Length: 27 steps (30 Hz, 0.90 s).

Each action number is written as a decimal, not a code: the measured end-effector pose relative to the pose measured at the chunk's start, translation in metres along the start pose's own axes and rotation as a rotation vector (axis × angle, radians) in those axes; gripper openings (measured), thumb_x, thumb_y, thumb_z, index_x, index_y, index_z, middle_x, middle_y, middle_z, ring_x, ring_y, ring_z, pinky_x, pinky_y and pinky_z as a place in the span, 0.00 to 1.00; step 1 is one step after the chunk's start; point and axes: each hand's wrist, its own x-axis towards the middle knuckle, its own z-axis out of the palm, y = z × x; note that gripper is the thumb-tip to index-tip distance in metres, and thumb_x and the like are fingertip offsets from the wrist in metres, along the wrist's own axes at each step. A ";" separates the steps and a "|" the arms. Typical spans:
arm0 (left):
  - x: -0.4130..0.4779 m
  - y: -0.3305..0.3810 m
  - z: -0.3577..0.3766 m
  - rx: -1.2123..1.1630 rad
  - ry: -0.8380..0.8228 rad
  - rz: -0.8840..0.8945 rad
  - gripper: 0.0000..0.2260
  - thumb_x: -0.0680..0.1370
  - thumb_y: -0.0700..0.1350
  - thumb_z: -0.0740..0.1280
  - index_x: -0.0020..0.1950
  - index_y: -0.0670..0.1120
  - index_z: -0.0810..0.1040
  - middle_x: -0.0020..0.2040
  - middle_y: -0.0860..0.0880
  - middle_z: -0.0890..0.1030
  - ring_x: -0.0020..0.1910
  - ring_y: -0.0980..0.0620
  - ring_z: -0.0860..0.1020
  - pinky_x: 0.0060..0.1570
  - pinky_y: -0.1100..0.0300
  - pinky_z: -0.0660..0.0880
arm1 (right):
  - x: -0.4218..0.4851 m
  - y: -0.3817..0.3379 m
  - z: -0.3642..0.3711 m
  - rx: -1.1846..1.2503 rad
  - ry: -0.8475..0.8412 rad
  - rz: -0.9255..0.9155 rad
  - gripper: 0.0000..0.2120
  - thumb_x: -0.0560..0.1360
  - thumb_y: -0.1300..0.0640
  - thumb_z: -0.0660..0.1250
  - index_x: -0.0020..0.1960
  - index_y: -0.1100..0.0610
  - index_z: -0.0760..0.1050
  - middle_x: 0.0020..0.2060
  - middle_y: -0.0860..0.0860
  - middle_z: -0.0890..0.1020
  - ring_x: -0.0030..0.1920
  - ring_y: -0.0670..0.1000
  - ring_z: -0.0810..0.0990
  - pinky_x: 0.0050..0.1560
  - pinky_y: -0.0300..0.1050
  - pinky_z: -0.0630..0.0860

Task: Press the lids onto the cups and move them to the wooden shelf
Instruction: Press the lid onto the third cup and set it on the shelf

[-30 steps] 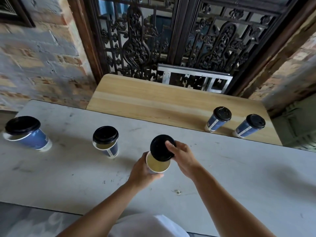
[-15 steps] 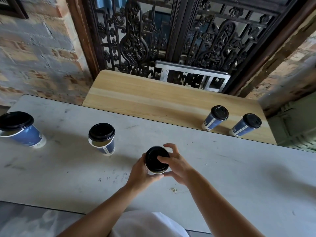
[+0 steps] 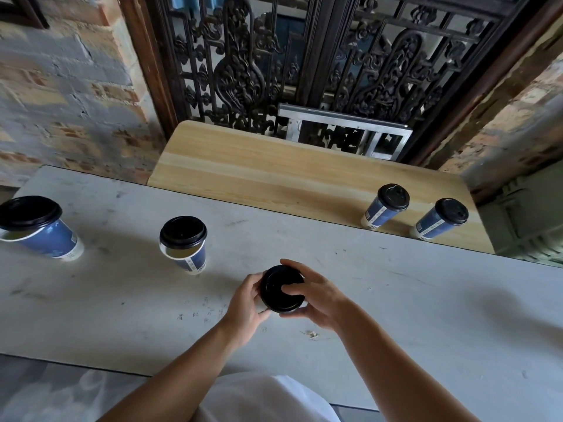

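A paper cup stands on the grey table (image 3: 411, 300) in front of me, almost hidden under its black lid (image 3: 275, 289). My left hand (image 3: 243, 303) grips the cup's side. My right hand (image 3: 316, 295) curls over the lid, thumb and fingers round its rim. Two more blue cups stand to the left, one (image 3: 187, 254) with a black lid lying loosely askew on it, and one (image 3: 45, 236) at the far left edge, its lid also askew. Two lidded blue cups (image 3: 385, 208) (image 3: 438, 220) stand on the wooden shelf (image 3: 274, 172) behind the table, at its right end.
A carved dark wooden screen (image 3: 304, 62) and a metal frame (image 3: 344, 132) rise behind the shelf. Brick walls flank both sides. A small scrap (image 3: 310, 334) lies on the table near my right wrist.
The lid, held tilted above the open cup a second ago, now lies flat on the cup's rim. My right hand has come down over it. The camera shifted slightly.
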 end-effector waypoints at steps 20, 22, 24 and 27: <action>0.012 -0.004 0.016 0.402 0.158 0.201 0.20 0.84 0.63 0.54 0.48 0.60 0.83 0.48 0.55 0.86 0.51 0.57 0.84 0.44 0.52 0.84 | 0.008 0.029 -0.001 0.349 0.194 -0.029 0.13 0.81 0.49 0.66 0.54 0.54 0.86 0.61 0.55 0.81 0.62 0.62 0.79 0.47 0.63 0.84; 0.015 -0.008 0.017 0.383 0.142 0.165 0.20 0.83 0.65 0.52 0.46 0.68 0.83 0.45 0.65 0.85 0.46 0.67 0.83 0.38 0.61 0.80 | 0.011 0.034 -0.003 0.373 0.190 -0.041 0.14 0.81 0.48 0.65 0.53 0.55 0.86 0.60 0.54 0.82 0.62 0.62 0.79 0.48 0.64 0.83; 0.014 -0.009 0.019 0.349 0.140 0.147 0.20 0.84 0.65 0.51 0.49 0.66 0.83 0.45 0.67 0.85 0.46 0.70 0.82 0.37 0.63 0.79 | 0.012 0.035 -0.006 0.349 0.175 -0.074 0.15 0.82 0.48 0.63 0.53 0.54 0.86 0.57 0.54 0.84 0.61 0.62 0.80 0.47 0.64 0.83; 0.017 -0.011 0.017 0.293 0.108 0.174 0.20 0.84 0.63 0.52 0.54 0.60 0.83 0.47 0.63 0.86 0.48 0.67 0.83 0.36 0.64 0.81 | 0.014 0.036 -0.005 0.273 0.212 -0.136 0.16 0.83 0.47 0.61 0.50 0.53 0.86 0.53 0.53 0.85 0.58 0.60 0.82 0.45 0.63 0.84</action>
